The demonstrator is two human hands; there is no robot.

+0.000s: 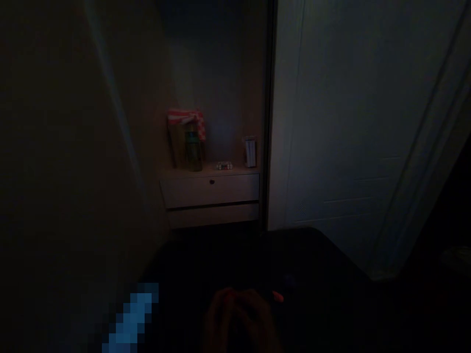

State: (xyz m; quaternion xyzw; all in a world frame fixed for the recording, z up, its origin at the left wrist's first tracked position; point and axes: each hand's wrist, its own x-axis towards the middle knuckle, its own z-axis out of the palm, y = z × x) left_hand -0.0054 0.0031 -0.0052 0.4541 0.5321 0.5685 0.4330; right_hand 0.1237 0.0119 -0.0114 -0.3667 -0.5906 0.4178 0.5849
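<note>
Dimly, a hand (241, 316), no legible writing.

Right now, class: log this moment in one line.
hands: together, low | light: dim | shelf: bottle, towel

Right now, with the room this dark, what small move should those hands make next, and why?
Probably pause and get more light first. The hands sit together low in the view, barely visible, with a small orange thing beside them that is too dim to identify. Only the shelf with its bottle shows clearly.
</note>
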